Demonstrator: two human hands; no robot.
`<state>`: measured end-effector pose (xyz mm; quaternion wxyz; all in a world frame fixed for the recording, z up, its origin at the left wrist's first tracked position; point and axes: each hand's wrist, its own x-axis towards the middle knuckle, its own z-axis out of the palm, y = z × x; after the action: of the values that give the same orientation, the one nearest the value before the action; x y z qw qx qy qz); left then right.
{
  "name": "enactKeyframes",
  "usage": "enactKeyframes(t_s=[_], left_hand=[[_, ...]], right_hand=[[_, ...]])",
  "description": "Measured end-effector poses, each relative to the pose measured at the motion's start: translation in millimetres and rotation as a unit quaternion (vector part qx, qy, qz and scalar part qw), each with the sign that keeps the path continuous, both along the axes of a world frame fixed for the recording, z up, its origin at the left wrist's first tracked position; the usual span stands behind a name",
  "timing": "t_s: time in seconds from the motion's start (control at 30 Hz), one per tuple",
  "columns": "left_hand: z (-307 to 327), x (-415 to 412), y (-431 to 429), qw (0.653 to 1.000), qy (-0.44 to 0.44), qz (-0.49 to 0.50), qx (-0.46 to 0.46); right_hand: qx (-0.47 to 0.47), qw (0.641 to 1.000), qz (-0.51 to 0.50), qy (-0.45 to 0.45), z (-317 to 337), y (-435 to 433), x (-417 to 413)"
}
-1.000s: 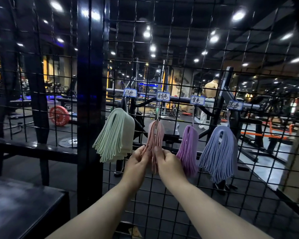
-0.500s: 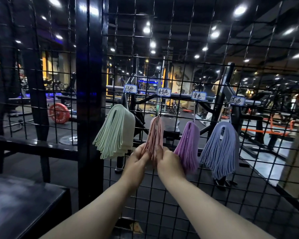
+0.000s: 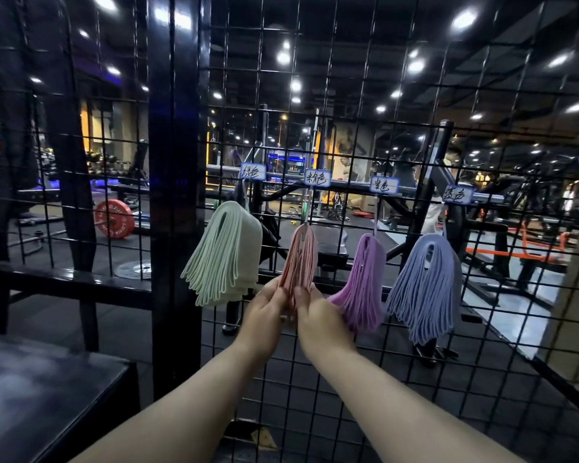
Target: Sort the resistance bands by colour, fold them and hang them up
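Four folded bundles of resistance bands hang in a row on a black wire mesh panel (image 3: 415,382) in a gym, each under a small handwritten label. From your left they are the pale green bands (image 3: 228,252), pink bands (image 3: 300,259), purple bands (image 3: 365,279) and blue bands (image 3: 425,282). Both your hands reach to the bottom of the pink bundle. Your left hand (image 3: 268,315) pinches its lower left edge and your right hand (image 3: 318,319) its lower right edge, each grip narrow and closed on the loose tails, the two hands nearly touching. The bundle's top sits on a thin hook (image 3: 305,225) just under the pink label (image 3: 317,178).

The risks, judged from here: pull down too hard and the fold may slide off that slim hook, dropping the lot to the floor. Tug unevenly and the layers could splay, undoing the neat fold. Your right hand is just beside the purple bands, touching or nearly so — a sideways sweep could drag them off or mix the colours. Let go abruptly and the stretchy strips may spring back and swing into their neighbours — so ease off slowly
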<state>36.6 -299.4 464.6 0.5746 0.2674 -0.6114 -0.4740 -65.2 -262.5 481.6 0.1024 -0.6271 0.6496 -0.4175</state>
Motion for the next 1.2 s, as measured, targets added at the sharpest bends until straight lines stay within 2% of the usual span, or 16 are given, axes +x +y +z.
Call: enactKeyframes(t_s=[0.17,0.33,0.5,0.83,1.03,1.2], left_hand=[[-6.7,2.1,5.4,1.000,0.005,-0.011,-0.013],[-10.2,-0.2,-0.4,1.000,-0.002,-0.008,0.002],[-13.3,3.7,-3.2,1.000,-0.013,-0.029,-0.001],[-14.5,-1.7,-6.9,0.995,-0.084,0.034,-0.046],[-18.1,-1.2,-1.2,0.997,-0.070,0.015,-0.014],[-32.8,2.8,2.9,0.993,-0.112,0.022,0.032]], right_hand=[[0.004,0.999,0.033,0.006,-8.5,6.0,0.0],[-0.005,0.998,0.022,-0.055,-13.9,-2.7,-4.3],[-0.017,0.997,0.031,-0.063,-17.2,-3.1,-7.2],[-0.047,0.989,0.012,-0.141,-20.8,-7.8,-2.6],[-0.016,0.988,0.016,-0.153,-31.5,-6.0,1.5],[0.027,0.991,0.011,-0.129,-33.4,4.0,0.0]])
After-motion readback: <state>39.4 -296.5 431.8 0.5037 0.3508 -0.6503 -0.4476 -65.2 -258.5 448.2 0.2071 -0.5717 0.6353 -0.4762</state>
